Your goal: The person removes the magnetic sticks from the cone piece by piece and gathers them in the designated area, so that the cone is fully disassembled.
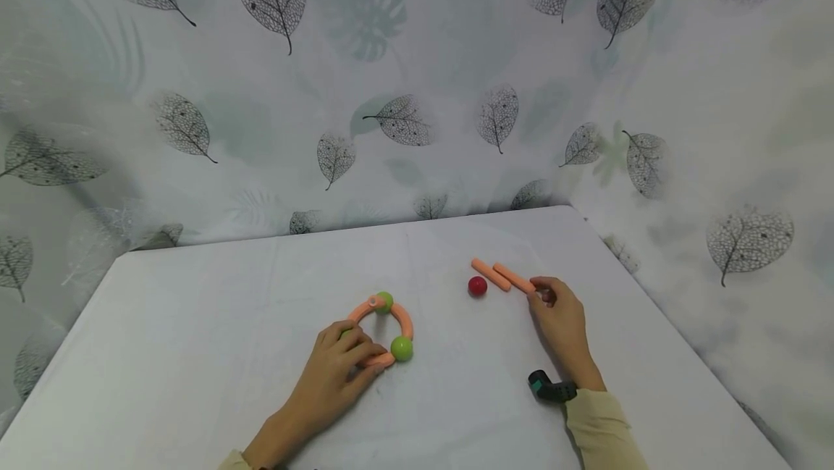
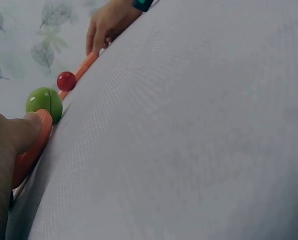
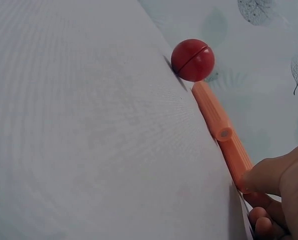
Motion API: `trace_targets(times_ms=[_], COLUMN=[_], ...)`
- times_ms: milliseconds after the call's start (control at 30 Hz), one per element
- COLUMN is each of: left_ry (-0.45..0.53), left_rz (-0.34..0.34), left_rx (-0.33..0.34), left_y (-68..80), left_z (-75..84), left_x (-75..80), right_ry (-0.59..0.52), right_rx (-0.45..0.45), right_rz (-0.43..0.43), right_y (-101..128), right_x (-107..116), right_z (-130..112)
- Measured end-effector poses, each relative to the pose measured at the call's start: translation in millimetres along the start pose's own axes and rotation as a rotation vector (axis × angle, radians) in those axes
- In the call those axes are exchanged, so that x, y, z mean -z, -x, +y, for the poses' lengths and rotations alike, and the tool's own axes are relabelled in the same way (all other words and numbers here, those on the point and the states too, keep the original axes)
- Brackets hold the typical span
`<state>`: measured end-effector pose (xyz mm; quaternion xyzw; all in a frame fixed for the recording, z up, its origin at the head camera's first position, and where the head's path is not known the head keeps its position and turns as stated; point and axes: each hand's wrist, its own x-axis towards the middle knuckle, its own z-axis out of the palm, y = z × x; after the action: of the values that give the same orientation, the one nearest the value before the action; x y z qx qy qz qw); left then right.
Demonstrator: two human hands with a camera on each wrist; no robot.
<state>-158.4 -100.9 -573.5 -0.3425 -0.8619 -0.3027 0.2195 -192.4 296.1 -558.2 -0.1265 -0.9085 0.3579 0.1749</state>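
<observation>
In the head view, my left hand (image 1: 334, 377) lies over the near left side of a ring made of curved orange pieces (image 1: 405, 321) and green balls (image 1: 402, 348). Its thumb and fingers grip the nearest curved orange piece (image 2: 31, 155), which meets a green ball (image 2: 45, 104). The hand partly hides the ring's left side. Further right, my right hand (image 1: 562, 319) pinches the near end of a straight orange stick (image 1: 513, 277) between thumb and fingers. A second straight orange stick (image 1: 490, 274) lies alongside it, and a red ball (image 1: 478, 286) sits just left of them.
Everything lies on a white-covered table (image 1: 195, 354), whose back edge runs along a leaf-patterned curtain (image 1: 404, 166). The right side of the table also borders that curtain. A dark device (image 1: 551, 389) is strapped at my right wrist.
</observation>
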Motion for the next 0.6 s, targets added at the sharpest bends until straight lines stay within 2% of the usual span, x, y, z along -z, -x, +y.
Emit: trace_targets(times_ms=[233, 367, 600], left_ry=[0.027, 0.050, 0.060], left_rz=[-0.028, -0.027, 0.004], left_rx=[0.042, 0.041, 0.014], left_y=[1.0, 0.5, -0.1], left_z=[0.7, -0.1, -0.1], left_x=[1.4, 1.0, 1.9], right_ry=[-0.029, -0.058, -0.145], right_rx=[0.011, 0.023, -0.011], right_rz=[0.018, 0.028, 0.045], right_y=[0.0, 0.7, 3.2], right_x=[0.8, 2.9, 4.6], right_z=[-0.4, -2.4, -5.7])
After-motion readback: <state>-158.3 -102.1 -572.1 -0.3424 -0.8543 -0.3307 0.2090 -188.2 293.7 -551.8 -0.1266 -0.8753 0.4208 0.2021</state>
